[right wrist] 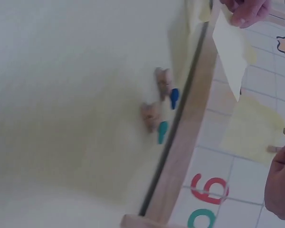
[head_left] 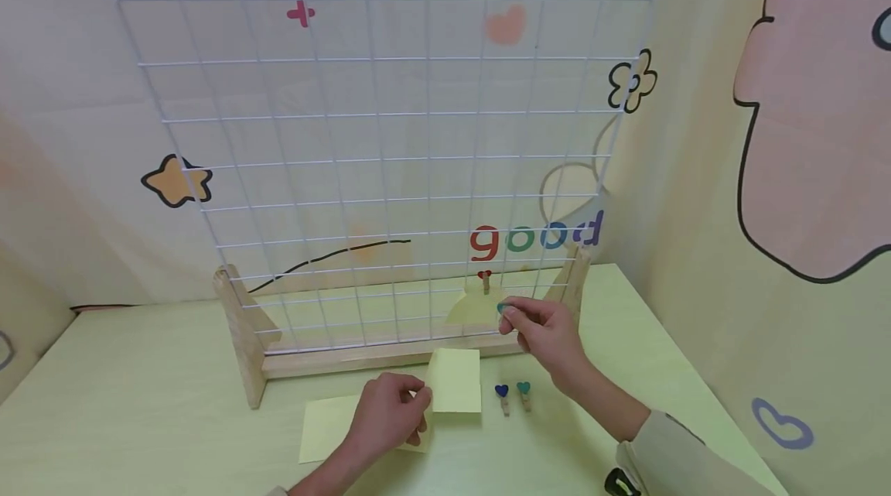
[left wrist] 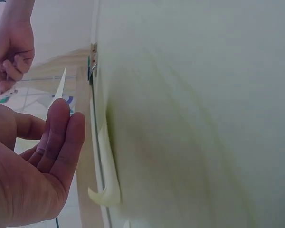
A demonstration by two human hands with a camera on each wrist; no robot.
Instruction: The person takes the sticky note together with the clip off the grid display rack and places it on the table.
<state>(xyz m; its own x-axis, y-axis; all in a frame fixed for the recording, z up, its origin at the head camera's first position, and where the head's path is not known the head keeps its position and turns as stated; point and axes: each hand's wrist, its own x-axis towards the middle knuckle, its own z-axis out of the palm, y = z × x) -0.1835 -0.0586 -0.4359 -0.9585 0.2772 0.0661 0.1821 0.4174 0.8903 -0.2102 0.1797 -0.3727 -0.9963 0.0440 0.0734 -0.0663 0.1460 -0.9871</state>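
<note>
My left hand (head_left: 391, 412) pinches a pale yellow paper note (head_left: 456, 380) at its left edge, holding it raised in front of the grid's wooden base. In the left wrist view that note (left wrist: 61, 85) shows nearly edge-on beyond the fingertips. My right hand (head_left: 550, 330) pinches a small wooden clothespin with a teal heart (head_left: 502, 308), mostly hidden by the fingers, close to the lower right of the white wire grid (head_left: 428, 114). Just left of it, a red-heart clothespin (head_left: 486, 282) clips another yellow note (head_left: 473, 306) to the grid.
On the table below my right hand lie a blue-heart clothespin (head_left: 503, 399) and a teal-heart clothespin (head_left: 524, 395). More yellow paper (head_left: 323, 426) lies under my left hand. Wooden feet (head_left: 244, 333) hold the grid upright before a printed wall cloth (head_left: 696, 171).
</note>
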